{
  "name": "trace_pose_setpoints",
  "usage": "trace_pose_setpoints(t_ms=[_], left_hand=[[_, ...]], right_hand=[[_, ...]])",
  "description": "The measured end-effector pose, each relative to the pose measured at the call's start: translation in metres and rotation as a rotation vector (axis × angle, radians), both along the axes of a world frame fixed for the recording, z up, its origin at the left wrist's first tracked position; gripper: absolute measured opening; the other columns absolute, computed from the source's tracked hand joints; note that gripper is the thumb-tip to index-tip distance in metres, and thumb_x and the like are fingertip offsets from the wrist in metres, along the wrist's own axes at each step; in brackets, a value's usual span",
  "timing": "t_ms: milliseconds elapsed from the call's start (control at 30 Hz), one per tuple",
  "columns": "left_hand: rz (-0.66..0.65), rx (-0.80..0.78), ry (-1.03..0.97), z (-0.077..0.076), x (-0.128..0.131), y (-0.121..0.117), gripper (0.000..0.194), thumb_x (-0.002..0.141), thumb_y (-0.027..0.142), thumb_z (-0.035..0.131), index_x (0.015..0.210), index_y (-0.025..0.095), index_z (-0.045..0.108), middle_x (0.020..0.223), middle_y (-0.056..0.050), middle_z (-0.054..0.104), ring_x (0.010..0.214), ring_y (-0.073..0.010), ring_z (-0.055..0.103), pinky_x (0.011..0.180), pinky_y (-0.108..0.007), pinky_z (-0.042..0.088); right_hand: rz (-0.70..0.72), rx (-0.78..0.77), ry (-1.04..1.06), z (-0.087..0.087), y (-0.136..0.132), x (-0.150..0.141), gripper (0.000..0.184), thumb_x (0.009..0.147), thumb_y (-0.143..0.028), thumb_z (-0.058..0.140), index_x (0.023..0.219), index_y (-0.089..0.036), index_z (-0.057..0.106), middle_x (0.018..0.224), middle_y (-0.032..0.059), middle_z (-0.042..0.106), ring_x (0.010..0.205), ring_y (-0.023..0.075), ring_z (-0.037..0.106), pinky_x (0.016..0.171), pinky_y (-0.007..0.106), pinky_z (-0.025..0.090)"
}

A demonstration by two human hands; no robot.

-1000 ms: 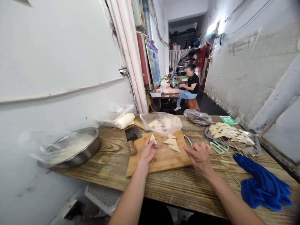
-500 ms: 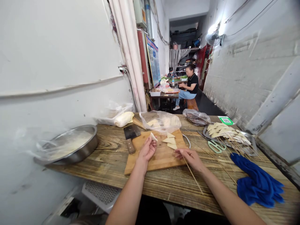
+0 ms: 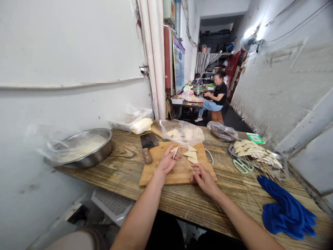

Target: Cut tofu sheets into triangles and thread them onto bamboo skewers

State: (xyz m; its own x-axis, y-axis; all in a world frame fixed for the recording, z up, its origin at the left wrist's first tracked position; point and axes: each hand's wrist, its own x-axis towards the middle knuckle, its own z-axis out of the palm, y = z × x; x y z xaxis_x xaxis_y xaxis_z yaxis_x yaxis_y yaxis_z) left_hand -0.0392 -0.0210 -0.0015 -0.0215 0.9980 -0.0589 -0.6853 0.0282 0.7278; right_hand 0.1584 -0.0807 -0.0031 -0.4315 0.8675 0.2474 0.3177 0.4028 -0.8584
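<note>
My left hand [image 3: 166, 163] is palm up over the cutting board [image 3: 179, 177], pinching a pale triangular slice [image 3: 175, 151] between thumb and fingers. A thin bamboo skewer [image 3: 187, 161] is in my right hand [image 3: 204, 178]; its front end points up and left toward that slice, and I cannot tell whether the two touch. Several more pale, flat triangular slices [image 3: 192, 157] lie on the board just right of the held one. At the board's left edge rests a cleaver [image 3: 149, 140] with a wooden handle.
Left stands a steel basin [image 3: 108, 147] with plastic over it. Behind the board is a clear bag [image 3: 186, 133] of pale slices. Rightward are green-handled scissors [image 3: 243, 166], a tray of skewered slices [image 3: 251, 149], loose skewers and a blue cloth [image 3: 287, 211]. People sit at a farther table.
The skewer has swung round from pointing toward me to pointing up and left at the held slice. My left hand has opened its palm somewhat. The view has shifted slightly.
</note>
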Motion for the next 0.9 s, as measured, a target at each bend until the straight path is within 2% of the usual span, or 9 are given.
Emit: trace_pose_setpoints(t_ms=[100, 200, 267, 333, 500, 700, 900], left_hand=[[-0.008, 0.047, 0.037, 0.0, 0.004, -0.002, 0.055, 0.072, 0.009, 0.06, 0.122, 0.024, 0.042, 0.111, -0.006, 0.06, 0.084, -0.0101, 0.057, 0.063, -0.018, 0.043], [-0.047, 0.041, 0.042, 0.0, 0.005, -0.003, 0.034, 0.071, 0.01, 0.062, 0.103, 0.017, 0.053, 0.109, -0.009, 0.06, 0.09, -0.0137, 0.059, 0.061, -0.018, 0.045], [-0.048, -0.006, 0.046, 0.0, 0.004, -0.003, 0.019, 0.072, 0.01, 0.062, 0.09, 0.014, 0.055, 0.103, -0.01, 0.062, 0.086, -0.0142, 0.061, 0.056, -0.016, 0.045], [-0.037, -0.058, 0.029, -0.002, 0.002, -0.002, 0.011, 0.074, 0.011, 0.061, 0.083, 0.013, 0.055, 0.097, -0.01, 0.064, 0.085, -0.0153, 0.063, 0.057, -0.017, 0.047], [-0.066, -0.119, -0.036, -0.004, -0.001, -0.001, 0.004, 0.079, 0.014, 0.056, 0.082, 0.012, 0.055, 0.094, -0.012, 0.065, 0.093, -0.0206, 0.063, 0.077, -0.031, 0.051], [-0.041, -0.159, -0.041, -0.003, 0.002, -0.001, 0.004, 0.082, 0.012, 0.052, 0.083, 0.009, 0.054, 0.096, -0.017, 0.065, 0.094, -0.0226, 0.062, 0.082, -0.034, 0.05], [-0.055, -0.156, -0.051, -0.003, 0.002, -0.001, 0.004, 0.082, 0.01, 0.05, 0.081, 0.009, 0.054, 0.097, -0.016, 0.065, 0.096, -0.0235, 0.062, 0.088, -0.038, 0.048]], right_hand=[[-0.052, 0.032, -0.018, -0.007, 0.001, -0.002, 0.027, 0.087, -0.033, 0.039, 0.105, -0.017, 0.052, 0.061, -0.0012, 0.062, 0.057, 0.0136, 0.057, 0.058, 0.024, 0.044], [-0.112, 0.067, -0.033, -0.013, 0.001, -0.002, 0.031, 0.086, -0.034, 0.042, 0.104, -0.016, 0.059, 0.06, 0.0001, 0.061, 0.056, 0.0139, 0.057, 0.057, 0.024, 0.045], [-0.131, 0.088, -0.039, -0.014, 0.0, -0.002, 0.032, 0.085, -0.034, 0.043, 0.104, -0.016, 0.061, 0.062, 0.0011, 0.062, 0.055, 0.014, 0.057, 0.056, 0.024, 0.046], [-0.146, 0.105, -0.038, -0.014, 0.0, -0.002, 0.033, 0.084, -0.033, 0.044, 0.104, -0.016, 0.063, 0.064, 0.002, 0.064, 0.056, 0.0142, 0.058, 0.056, 0.025, 0.047], [-0.17, 0.139, -0.049, -0.014, 0.0, -0.004, 0.032, 0.084, -0.032, 0.044, 0.102, -0.017, 0.066, 0.078, 0.0051, 0.069, 0.065, 0.0162, 0.062, 0.062, 0.027, 0.05], [-0.181, 0.137, -0.092, -0.015, 0.0, -0.007, 0.033, 0.083, -0.03, 0.043, 0.103, -0.018, 0.066, 0.079, 0.0048, 0.071, 0.069, 0.0176, 0.064, 0.065, 0.029, 0.05], [-0.175, 0.147, -0.157, -0.012, 0.0, -0.01, 0.034, 0.084, -0.029, 0.041, 0.105, -0.017, 0.066, 0.08, 0.0049, 0.071, 0.067, 0.0173, 0.065, 0.067, 0.028, 0.05]])
